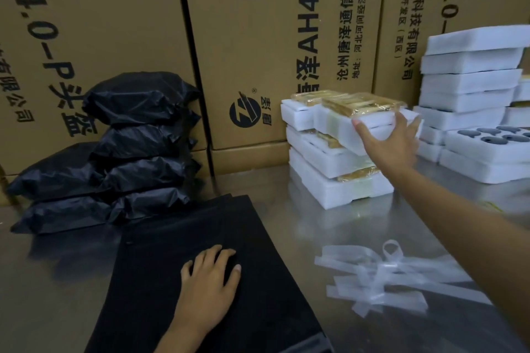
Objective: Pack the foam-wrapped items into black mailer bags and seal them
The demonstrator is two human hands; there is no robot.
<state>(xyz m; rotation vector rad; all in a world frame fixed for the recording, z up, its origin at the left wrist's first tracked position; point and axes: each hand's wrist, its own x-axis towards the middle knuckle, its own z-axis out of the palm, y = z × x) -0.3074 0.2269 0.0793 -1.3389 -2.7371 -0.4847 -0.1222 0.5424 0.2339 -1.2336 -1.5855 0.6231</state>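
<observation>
A stack of flat black mailer bags (177, 241) lies on the steel table in front of me. My left hand (210, 281) rests flat on top of it, fingers loosely spread. Right of centre stands a pile of white foam-wrapped items (329, 180) taped with yellowish tape. My right hand (391, 143) grips the near edge of the topmost foam-wrapped item (341, 120), which sits skewed and slightly lifted on the pile. Several filled, sealed black bags (137, 146) are piled at the left against the cartons.
Tall cardboard cartons (252, 37) wall off the back of the table. More white foam trays (470, 80) are stacked at the far right, one showing dark round parts. Peeled clear adhesive strips (384, 275) lie loose on the table (51, 295) at the right front.
</observation>
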